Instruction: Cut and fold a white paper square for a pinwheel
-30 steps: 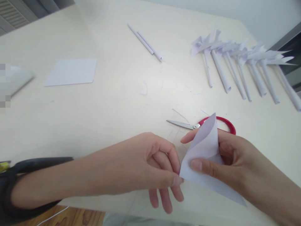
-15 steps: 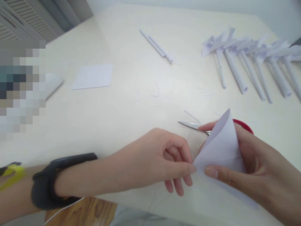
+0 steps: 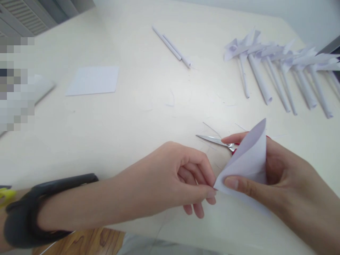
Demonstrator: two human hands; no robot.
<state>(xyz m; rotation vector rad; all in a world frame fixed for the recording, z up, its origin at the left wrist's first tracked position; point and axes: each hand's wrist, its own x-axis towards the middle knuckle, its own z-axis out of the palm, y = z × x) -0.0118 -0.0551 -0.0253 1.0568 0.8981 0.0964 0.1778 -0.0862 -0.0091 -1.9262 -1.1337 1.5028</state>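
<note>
A white sheet of paper (image 3: pixel 247 156), curled over into an open cone-like fold, is held up above the table. My right hand (image 3: pixel 284 177) grips it, thumb pressed on the near face and fingers behind. At the sheet's left corner, the thumb and forefinger of my left hand (image 3: pixel 186 180) are pinched together, the other fingers curled loosely below. Behind the paper lie scissors (image 3: pixel 215 140) with red handles, mostly covered by the paper and my right hand. Their blades point left.
White paper pinwheels (image 3: pixel 281 60) with rolled paper sticks lie in a row at the right. Two rolled paper sticks (image 3: pixel 171 46) rest at the back. A flat stack of paper (image 3: pixel 92 80) lies left. Thin paper scraps (image 3: pixel 171 99) dot the middle of the white table (image 3: pixel 127 117).
The view has shifted slightly to the right. The paper has tilted a little, and my right thumb sits closer to its left corner. Both hands stay at the sheet.
</note>
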